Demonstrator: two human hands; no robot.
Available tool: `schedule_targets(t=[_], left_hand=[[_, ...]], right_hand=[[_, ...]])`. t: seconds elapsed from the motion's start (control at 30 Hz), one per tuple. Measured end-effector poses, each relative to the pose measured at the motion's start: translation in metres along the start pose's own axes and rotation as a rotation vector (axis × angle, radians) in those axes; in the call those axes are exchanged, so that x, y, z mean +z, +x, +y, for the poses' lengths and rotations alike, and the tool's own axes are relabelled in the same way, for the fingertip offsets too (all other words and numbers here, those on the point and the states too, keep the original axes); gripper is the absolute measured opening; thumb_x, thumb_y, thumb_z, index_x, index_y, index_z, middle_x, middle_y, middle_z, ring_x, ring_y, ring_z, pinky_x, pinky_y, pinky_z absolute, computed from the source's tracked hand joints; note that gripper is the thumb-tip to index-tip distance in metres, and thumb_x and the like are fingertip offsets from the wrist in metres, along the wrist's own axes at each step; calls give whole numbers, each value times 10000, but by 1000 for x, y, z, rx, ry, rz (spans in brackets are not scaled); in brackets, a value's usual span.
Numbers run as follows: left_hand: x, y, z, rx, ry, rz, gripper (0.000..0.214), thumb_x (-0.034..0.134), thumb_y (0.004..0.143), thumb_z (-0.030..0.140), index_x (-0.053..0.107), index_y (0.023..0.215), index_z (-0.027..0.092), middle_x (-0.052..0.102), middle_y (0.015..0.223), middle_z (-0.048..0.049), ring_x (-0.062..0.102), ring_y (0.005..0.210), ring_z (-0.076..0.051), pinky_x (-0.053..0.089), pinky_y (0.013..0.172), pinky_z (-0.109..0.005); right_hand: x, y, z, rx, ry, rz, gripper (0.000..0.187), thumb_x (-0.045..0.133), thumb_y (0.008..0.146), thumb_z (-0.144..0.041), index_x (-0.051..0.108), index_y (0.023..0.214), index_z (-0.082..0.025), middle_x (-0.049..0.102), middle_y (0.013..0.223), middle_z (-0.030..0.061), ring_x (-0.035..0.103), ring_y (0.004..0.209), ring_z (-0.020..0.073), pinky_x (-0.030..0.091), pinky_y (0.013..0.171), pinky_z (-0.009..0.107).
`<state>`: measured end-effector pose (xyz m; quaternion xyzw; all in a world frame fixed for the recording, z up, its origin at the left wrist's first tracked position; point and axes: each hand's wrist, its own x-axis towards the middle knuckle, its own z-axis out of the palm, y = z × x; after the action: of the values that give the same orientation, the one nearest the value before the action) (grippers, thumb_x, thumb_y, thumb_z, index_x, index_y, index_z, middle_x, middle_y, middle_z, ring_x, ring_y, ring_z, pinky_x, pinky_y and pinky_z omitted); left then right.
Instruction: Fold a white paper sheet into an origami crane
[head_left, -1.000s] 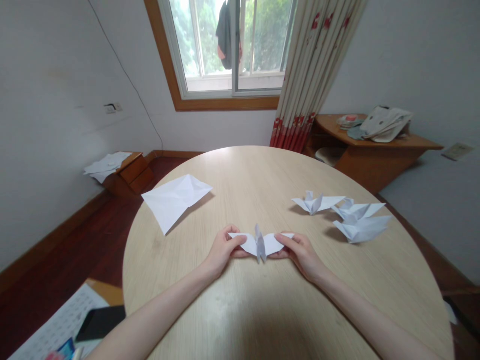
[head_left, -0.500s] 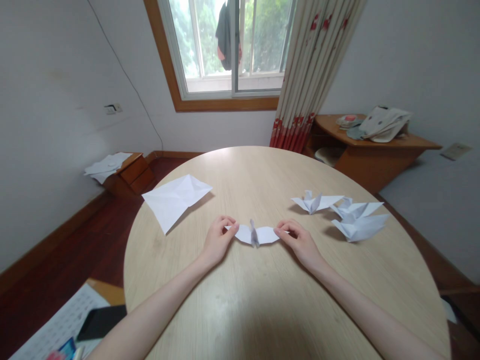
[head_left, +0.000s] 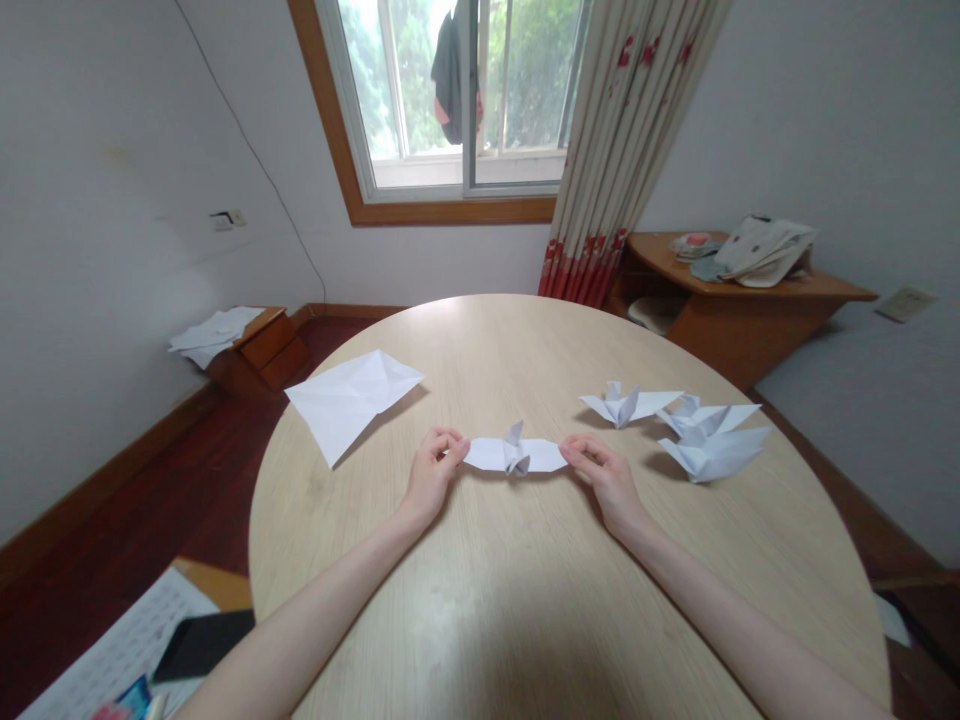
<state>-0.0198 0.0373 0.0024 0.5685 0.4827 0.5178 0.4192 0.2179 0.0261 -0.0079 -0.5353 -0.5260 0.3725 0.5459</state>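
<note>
Between my two hands a white origami crane (head_left: 487, 454) is stretched out sideways just over the round table (head_left: 450, 600). My left hand (head_left: 436, 468) pinches the tip of its left wing, thumb against fingers. At the other wing tip, my right hand (head_left: 606, 475) holds on with a similar pinch. Both wings lie nearly flat and straight, and the folded neck and body stick up in the middle. Three finished-looking paper cranes stand to the right: one farther back (head_left: 621, 408), a second (head_left: 694, 415) beside it, and a nearer one (head_left: 716, 455) overlapping the second.
A creased white sheet (head_left: 356, 400) lies on the table's left side. At lower left, a black phone (head_left: 202, 645) rests on printed paper (head_left: 112, 650). Beyond the table are a small cabinet (head_left: 270, 350) with papers, a curtain (head_left: 600, 170) and a corner desk (head_left: 757, 300).
The crane's wings have been pulled straighter and flatter, and my hands are slightly farther apart at the tips. The middle of the crane has tilted, showing its neck more to the right.
</note>
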Motion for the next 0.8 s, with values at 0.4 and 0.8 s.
schedule_targets(t=[0.4, 0.8], left_hand=[[0, -1, -1, 5, 35, 38, 343, 575, 773, 408, 494, 533, 177, 516, 788, -19, 498, 762, -165, 375, 722, -268], [-2, -4, 4, 147, 464, 122, 22, 581, 785, 214, 577, 797, 197, 587, 877, -41, 536, 908, -228, 400, 829, -344]], right_hand=[[0, 1, 2, -21, -39, 20, 366, 655, 699, -510, 533, 525, -212, 564, 745, 24, 522, 764, 208, 389, 743, 331], [4, -3, -2, -100, -207, -32, 319, 603, 757, -483, 555, 595, -211, 596, 795, 44, 536, 779, 208, 400, 694, 321]])
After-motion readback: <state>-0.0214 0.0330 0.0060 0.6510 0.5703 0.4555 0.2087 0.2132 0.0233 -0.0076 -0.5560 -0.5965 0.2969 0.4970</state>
